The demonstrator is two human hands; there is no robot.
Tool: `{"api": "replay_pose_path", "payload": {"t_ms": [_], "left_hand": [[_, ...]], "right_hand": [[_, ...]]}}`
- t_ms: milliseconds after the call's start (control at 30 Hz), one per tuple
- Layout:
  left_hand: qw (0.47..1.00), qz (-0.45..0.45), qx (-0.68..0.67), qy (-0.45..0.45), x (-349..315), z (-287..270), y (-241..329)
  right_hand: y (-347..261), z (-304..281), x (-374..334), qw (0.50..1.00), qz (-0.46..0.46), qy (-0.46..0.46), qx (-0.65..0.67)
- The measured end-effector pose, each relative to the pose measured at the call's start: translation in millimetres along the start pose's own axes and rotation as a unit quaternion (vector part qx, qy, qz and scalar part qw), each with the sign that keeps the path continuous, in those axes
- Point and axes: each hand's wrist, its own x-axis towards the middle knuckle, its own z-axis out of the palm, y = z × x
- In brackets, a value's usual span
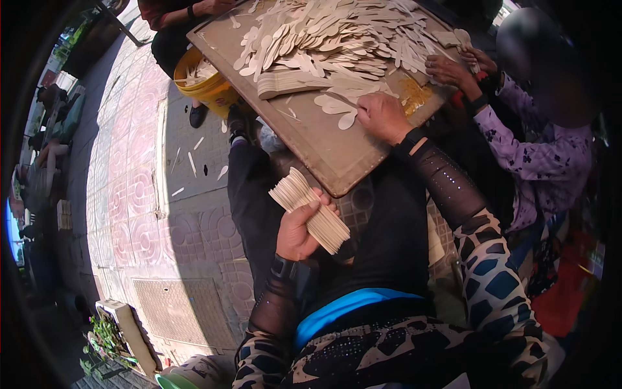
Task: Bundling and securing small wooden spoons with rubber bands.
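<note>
A thick, neatly lined-up stack of flat wooden spoons (310,211) is in my left hand (299,230), its fingers and thumb wrapped round the middle above my lap. Over the table's near right part, my right hand (383,118) is closed, with curled fingers at the handle ends of a few loose wooden spoons (334,105); it seems to pinch one, though the fingertips are partly hidden. A long row of stacked spoons (285,83) lies just left of it. Beyond spreads a big heap of loose spoons (324,39).
The brown table (311,142) has a raised edge and a corner pointing at me. A yellow bucket (210,91) with wooden pieces stands at its left. On the right, a co-worker's hands (453,70) hold spoons; another person's arm (184,14) is at the far left. Scraps (192,164) litter the pavement.
</note>
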Motion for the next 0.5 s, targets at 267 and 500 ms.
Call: {"api": "replay_pose_path", "payload": {"t_ms": [267, 500], "left_hand": [[0.997, 0.069, 0.026, 0.017, 6.5, 14.4, 10.7], [0.993, 0.077, 0.077, 0.045, 2.1, 8.5, -9.2]], "right_hand": [[-84.7, -49.7, -61.6, 0.824, 0.148, -0.195, 0.510], [-121.1, -38.3, -106.8, 0.906, 0.117, -0.127, 0.387]]}}
